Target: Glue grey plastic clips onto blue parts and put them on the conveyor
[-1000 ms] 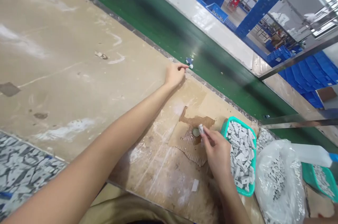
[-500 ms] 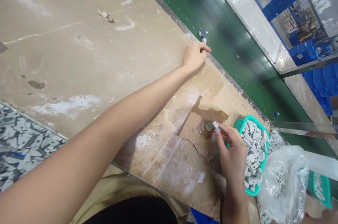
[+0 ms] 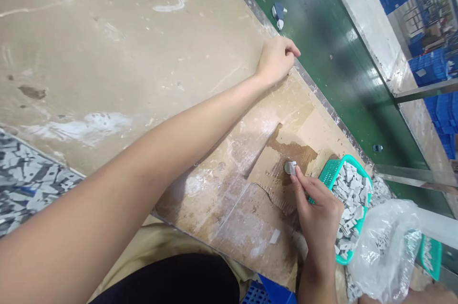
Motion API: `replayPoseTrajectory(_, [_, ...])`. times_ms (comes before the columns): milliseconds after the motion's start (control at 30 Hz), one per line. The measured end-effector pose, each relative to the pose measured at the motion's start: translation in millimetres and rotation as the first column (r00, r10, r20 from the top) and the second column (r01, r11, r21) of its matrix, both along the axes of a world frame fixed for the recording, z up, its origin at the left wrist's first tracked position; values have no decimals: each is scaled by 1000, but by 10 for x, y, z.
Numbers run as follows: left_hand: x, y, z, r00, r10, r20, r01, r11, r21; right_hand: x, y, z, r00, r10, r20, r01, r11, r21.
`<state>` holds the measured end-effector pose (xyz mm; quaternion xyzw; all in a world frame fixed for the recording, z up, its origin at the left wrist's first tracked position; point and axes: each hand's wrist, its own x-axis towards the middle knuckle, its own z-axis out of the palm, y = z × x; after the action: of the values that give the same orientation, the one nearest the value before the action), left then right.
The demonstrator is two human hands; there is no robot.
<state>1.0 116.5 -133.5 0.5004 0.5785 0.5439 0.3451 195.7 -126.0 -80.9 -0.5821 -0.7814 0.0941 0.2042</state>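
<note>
A scuffed tan tabletop (image 3: 118, 65) here, glossy green conveyor belt (image 3: 345, 82) running alongside, blue plastic crates (image 3: 431, 66) stacked beyond!

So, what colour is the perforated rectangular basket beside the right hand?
That basket is turquoise, clearest in the head view.

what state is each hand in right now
Left hand: fingers curled, beside the green conveyor belt; cannot tell if it holds anything.
Right hand: closed, pinching a small light-grey plastic piece.

Matt, rough-edged cardboard (image 3: 264, 166); glossy plastic bag (image 3: 388, 251); held piece (image 3: 292, 167), probably smooth plastic.
</note>
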Motion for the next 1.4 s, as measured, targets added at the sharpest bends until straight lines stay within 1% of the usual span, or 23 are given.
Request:
replayPoseTrajectory(133, [0,-14,38,999,17,-45,-18,1000,-21,-7,0,-28,997,30,64,-34,998,50])
replayPoseTrajectory(267, [-7,-11,51,998,-1,-69,0,1000,-19,-11,0,-41,995,47,91,-54,996,73])
replayPoseTrajectory(367, [-12,1,44,996,-4,-94,2,1000,-22,-18,-5,-34,994,51,94,-57,996,66])
replayPoseTrajectory(533, [-14,23,24,993,15,-116,-13,1000,20,-23,-10,-30,994,52,96,-57,997,49])
replayPoseTrajectory(733, [-10,16,28,995,3,-101,-3,1000,1,-17,-2,-39,992,50,115,-55,997,47])
replayPoseTrajectory(933, [-12,10,42,994,-4,-108,3,1000,-12,-17,-5,-27,994,47,97,-52,997,49])
replayPoseTrajectory(1100, [-4,13,21,997,8,-80,-6,1000,18,-7,-22,-21,998,27,49,-29,998,48])
replayPoseTrajectory(1267, [13,-11,-2,989,24,-147,-18,999,40,-18,-6,-26,1000,17,-8,-17,999,34])
replayPoseTrajectory(1333, [23,-43,12,985,5,-175,6,998,60,-18,3,-27,999,15,-28,-14,999,37])
replayPoseTrajectory(1400, [49,-98,46,974,-44,-223,62,995,77,-11,7,-28,999,11,-51,-9,1000,30])
